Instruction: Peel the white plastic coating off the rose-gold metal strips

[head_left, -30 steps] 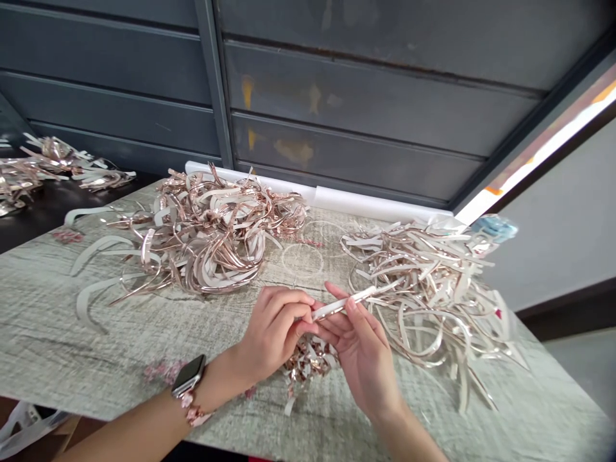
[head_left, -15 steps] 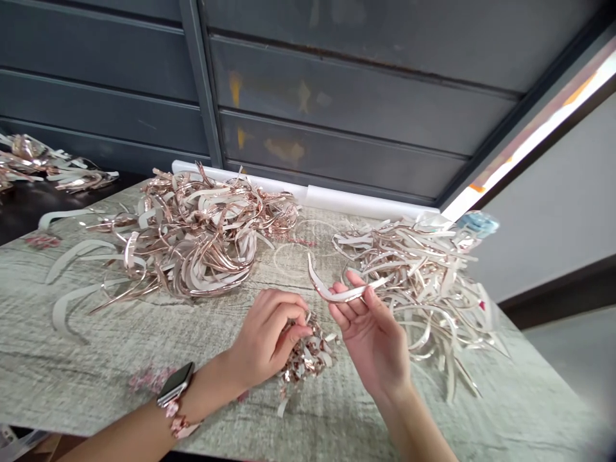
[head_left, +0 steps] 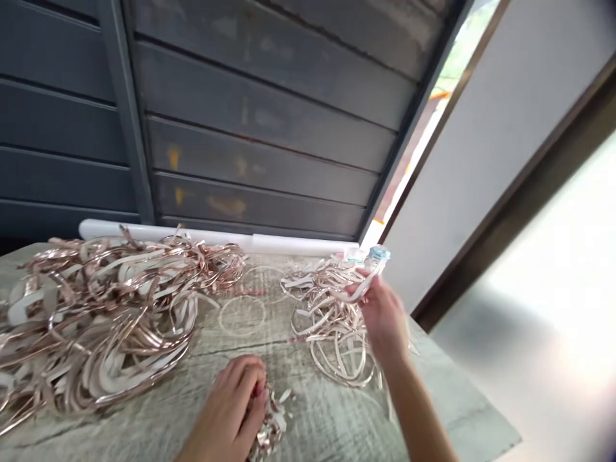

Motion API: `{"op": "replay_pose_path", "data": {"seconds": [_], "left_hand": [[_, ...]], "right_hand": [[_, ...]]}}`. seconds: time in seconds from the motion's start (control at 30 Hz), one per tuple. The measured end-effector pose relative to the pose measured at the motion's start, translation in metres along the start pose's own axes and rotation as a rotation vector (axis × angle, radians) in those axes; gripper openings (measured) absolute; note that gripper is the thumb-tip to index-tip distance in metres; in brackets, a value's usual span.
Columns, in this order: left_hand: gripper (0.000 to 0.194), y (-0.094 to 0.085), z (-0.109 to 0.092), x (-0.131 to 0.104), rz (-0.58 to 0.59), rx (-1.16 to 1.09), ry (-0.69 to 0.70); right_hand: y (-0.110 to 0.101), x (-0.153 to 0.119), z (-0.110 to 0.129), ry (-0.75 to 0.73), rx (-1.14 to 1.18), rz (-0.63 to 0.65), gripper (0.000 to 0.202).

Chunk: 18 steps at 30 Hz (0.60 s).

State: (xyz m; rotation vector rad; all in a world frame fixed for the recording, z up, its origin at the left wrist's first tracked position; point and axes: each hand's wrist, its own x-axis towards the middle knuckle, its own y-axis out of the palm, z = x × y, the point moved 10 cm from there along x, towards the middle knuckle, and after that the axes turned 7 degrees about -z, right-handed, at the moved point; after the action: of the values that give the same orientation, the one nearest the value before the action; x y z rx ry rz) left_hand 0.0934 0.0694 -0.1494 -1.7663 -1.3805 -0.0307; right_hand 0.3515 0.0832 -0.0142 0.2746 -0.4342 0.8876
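My left hand [head_left: 235, 401] is closed, its fingers curled over a small heap of cut rose-gold and white scraps [head_left: 269, 427] near the table's front. What its fingertips hold, if anything, is hidden. My right hand [head_left: 384, 314] reaches out over the right-hand pile of strips [head_left: 327, 308] and pinches a curved white strip [head_left: 359, 292]. Motion smears this hand somewhat. The pile below it is made of long, thin, curling white and rose-gold strips.
A larger tangle of shiny rose-gold and white strips [head_left: 115, 346] covers the left of the table [head_left: 462, 410]. A clear thread loop [head_left: 242, 316] lies mid-table. White rolls [head_left: 298, 244] run along the dark panelled wall [head_left: 269, 147]. A light-blue object [head_left: 379, 253] sits at the back right.
My right hand has moved away to the far right with the strip, over the right pile, and turned over. The left hand stays closed at the scraps. The view has swung right.
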Motion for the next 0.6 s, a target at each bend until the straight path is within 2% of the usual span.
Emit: {"op": "replay_pose_path", "data": {"seconds": [0.1, 0.17, 0.27, 0.37, 0.5, 0.6], "left_hand": [[0.017, 0.000, 0.016, -0.003, -0.046, -0.056, -0.036], [0.019, -0.007, 0.029, -0.003, -0.096, -0.069, -0.111], [0.034, -0.014, 0.042, -0.001, -0.073, -0.055, -0.217], [0.045, -0.019, 0.037, 0.004, -0.067, 0.046, -0.166], [0.027, -0.020, 0.014, 0.005, -0.149, 0.184, 0.058], [0.020, -0.016, 0.005, 0.004, -0.126, 0.203, 0.103]], "right_hand": [[-0.033, 0.051, 0.047, -0.184, -0.229, -0.081, 0.046], [-0.031, 0.079, 0.056, -0.214, -0.410, -0.010, 0.044], [-0.013, 0.110, 0.034, -0.165, -0.663, 0.145, 0.033], [0.000, 0.126, 0.004, -0.123, -0.823, 0.226, 0.024], [0.019, 0.128, -0.006, -0.153, -0.882, 0.241, 0.030], [0.053, 0.115, 0.001, -0.210, -0.866, 0.306, 0.029]]}}
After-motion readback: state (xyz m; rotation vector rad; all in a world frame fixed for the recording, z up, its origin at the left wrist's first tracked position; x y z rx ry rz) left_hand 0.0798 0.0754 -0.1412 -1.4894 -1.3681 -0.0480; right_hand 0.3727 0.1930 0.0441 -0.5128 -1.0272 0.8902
